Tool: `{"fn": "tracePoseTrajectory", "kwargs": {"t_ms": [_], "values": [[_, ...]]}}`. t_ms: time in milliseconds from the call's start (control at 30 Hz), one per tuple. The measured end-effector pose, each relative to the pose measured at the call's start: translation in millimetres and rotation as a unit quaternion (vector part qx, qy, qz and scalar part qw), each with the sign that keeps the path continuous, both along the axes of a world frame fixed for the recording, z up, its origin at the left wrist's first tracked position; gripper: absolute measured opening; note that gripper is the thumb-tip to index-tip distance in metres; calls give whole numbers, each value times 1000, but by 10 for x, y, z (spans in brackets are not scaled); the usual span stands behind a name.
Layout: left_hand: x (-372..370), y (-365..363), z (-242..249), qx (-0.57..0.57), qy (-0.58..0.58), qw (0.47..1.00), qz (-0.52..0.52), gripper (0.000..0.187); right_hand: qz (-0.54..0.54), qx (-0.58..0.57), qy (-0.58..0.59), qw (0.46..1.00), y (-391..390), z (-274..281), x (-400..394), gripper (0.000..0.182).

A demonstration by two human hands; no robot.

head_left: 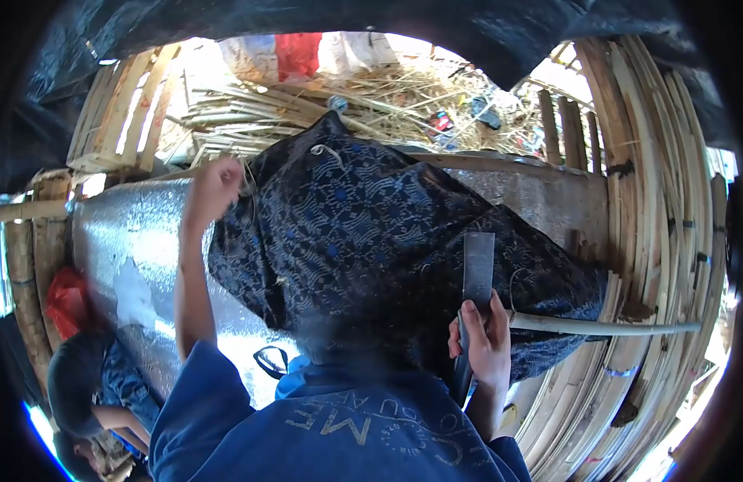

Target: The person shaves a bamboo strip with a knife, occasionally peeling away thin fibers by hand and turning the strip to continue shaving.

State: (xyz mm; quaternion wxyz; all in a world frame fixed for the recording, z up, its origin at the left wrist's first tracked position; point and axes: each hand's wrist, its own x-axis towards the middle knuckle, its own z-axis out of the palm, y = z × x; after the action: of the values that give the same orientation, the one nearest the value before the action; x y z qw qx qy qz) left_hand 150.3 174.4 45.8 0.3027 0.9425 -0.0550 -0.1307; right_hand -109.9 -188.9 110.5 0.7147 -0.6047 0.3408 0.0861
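My right hand (485, 341) is wrapped round a knife with a broad, square-ended blade (478, 265), which points away from me. A pale bamboo strip (604, 324) runs from beside that hand out to the right, across a dark blue patterned cloth (355, 209). The cloth is draped over my lap and the area in front of me. My left hand (219, 186) is raised at the cloth's left edge with its fingers curled closed. A thin pale strand (248, 189) shows near its fingers; I cannot tell what they hold.
Silvery foil-like sheeting (138, 233) covers the surface under the cloth. Split bamboo lengths (661, 161) are stacked along the right. Bamboo scraps (259, 112) lie beyond, with a bottle (337, 104). Another person (86, 386) is low at the left, near a red bag (69, 301).
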Motion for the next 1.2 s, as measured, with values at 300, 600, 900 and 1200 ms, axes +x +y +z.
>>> {"fn": "tracePoseTrajectory", "kwargs": {"t_ms": [300, 600, 900, 1200], "values": [[512, -1487, 317, 44, -214, 945, -243, 44, -86, -71, -15, 994, -183, 51, -411, 18], [863, -1541, 194, 34, -121, 963, -239, 20, -133, -63, -12, 989, -394, 12, -592, 19], [-182, -3458, 285, -149, -8, 943, -296, 44, -213, -85, -42, 972, -497, 134, -816, 22], [-1684, -3445, 199, -230, 145, 779, -565, 33, -387, -201, -24, 900, -1056, 165, -1372, 27]]}}
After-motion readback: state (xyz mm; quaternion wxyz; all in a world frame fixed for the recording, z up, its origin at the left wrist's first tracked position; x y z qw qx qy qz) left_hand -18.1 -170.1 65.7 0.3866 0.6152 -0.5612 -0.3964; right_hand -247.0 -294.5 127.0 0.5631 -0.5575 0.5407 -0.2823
